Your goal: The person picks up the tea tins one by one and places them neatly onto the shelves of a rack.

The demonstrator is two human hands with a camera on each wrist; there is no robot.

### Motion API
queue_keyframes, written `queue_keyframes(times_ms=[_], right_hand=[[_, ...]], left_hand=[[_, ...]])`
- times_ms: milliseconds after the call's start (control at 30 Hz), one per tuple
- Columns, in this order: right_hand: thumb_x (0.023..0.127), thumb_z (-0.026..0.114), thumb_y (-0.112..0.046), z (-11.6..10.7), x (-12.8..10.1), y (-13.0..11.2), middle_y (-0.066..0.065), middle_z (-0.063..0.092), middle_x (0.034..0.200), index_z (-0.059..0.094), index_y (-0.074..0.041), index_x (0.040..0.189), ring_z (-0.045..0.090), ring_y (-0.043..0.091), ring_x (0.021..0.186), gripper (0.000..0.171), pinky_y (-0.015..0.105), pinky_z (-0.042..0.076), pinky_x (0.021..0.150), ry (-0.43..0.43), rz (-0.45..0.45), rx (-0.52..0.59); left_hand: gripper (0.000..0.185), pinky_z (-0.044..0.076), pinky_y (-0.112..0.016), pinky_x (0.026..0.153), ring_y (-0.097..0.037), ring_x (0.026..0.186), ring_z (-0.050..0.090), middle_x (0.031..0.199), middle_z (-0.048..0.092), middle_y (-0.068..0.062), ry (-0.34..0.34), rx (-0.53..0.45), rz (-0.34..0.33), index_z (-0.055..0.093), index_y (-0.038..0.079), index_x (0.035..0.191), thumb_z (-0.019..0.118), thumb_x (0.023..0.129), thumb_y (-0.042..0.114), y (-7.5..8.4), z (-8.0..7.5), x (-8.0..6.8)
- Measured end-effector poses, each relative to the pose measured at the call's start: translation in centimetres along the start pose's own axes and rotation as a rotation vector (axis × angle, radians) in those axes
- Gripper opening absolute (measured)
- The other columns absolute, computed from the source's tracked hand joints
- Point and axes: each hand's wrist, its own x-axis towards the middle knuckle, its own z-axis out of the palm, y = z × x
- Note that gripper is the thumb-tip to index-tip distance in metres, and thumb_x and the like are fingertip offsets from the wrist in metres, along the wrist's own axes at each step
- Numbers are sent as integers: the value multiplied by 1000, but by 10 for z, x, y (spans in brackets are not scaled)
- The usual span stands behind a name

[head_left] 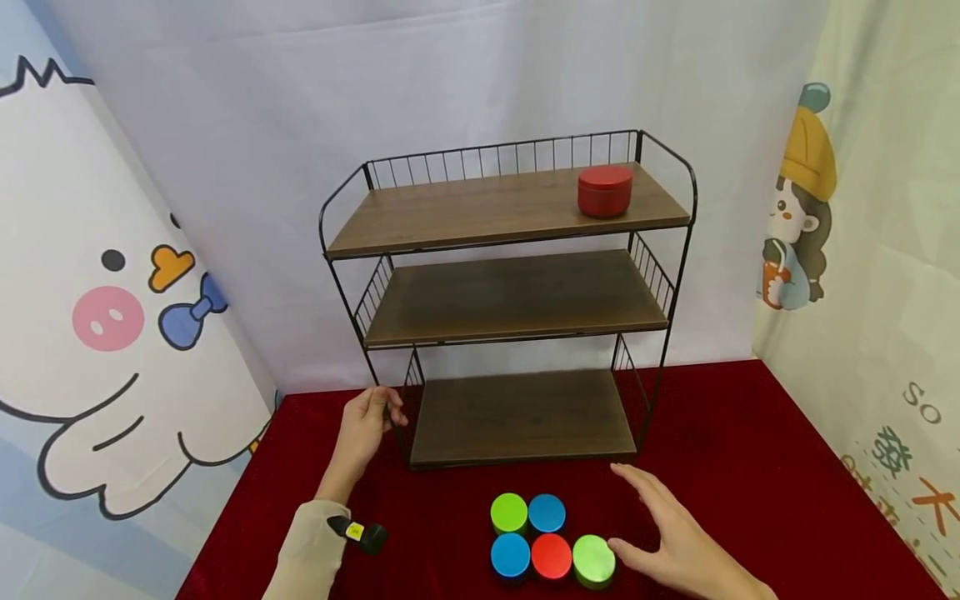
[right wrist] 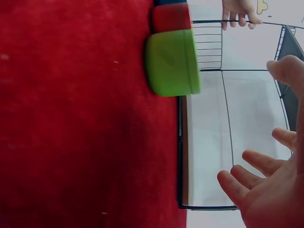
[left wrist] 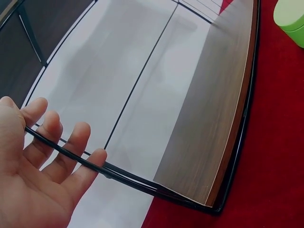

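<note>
My left hand (head_left: pixel 369 414) holds the black metal post at the lower left of the three-tier shelf rack (head_left: pixel 525 417), its fingers (left wrist: pixel 78 142) bent around the bar in the left wrist view. My right hand (head_left: pixel 671 537) hovers with spread fingers just right of a light green round tin (head_left: pixel 594 559), apparently not gripping it. Left of that tin are a red tin (head_left: pixel 551 556) and a blue tin (head_left: pixel 511 556). Behind them stand a second green tin (head_left: pixel 509 512) and a second blue tin (head_left: pixel 547 513). A larger-looking red tin (head_left: pixel 604 192) sits on the top shelf's right side.
A dark red cloth (head_left: pixel 720 425) covers the table under the rack and tins. Behind the rack hangs a white curtain (head_left: pixel 465 75). Cartoon-printed curtains flank it, with a white duck (head_left: pixel 67 200) at left and a girl figure (head_left: pixel 798 200) at right.
</note>
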Motion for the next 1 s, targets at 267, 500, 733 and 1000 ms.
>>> queue_keyframes(times_ms=[267, 500, 733, 1000], right_hand=[[85, 84, -42, 8, -10, 4, 5, 48, 154, 42, -13, 154, 50, 30, 136, 85, 54, 53, 100, -73, 20, 4], [85, 84, -45, 14, -19, 9, 11, 49, 154, 43, -14, 154, 48, 43, 138, 87, 50, 55, 98, -70, -77, -7], [86, 82, -49, 21, -22, 17, 14, 46, 156, 37, -14, 157, 48, 43, 136, 90, 43, 54, 101, -189, -84, 69], [88, 79, -51, 28, -19, 22, 15, 45, 156, 37, -13, 157, 49, 41, 135, 89, 38, 54, 101, -289, -87, 145]], left_hand=[[44, 46, -22, 61, -17, 75, 67, 83, 65, -24, 2, 5, 6, 63, 2, 94, 34, 112, 30, 2, 1, 0], [49, 43, -23, 60, -21, 75, 67, 81, 63, -22, 2, 8, 0, 62, -1, 96, 33, 111, 36, 2, -1, -2], [44, 47, -23, 64, -23, 78, 67, 86, 64, -29, -23, 13, -42, 62, 1, 92, 33, 112, 28, 28, -2, -9], [45, 48, -23, 64, -19, 76, 67, 86, 63, -28, 2, 1, -43, 63, 3, 94, 32, 111, 30, 6, 0, -1]])
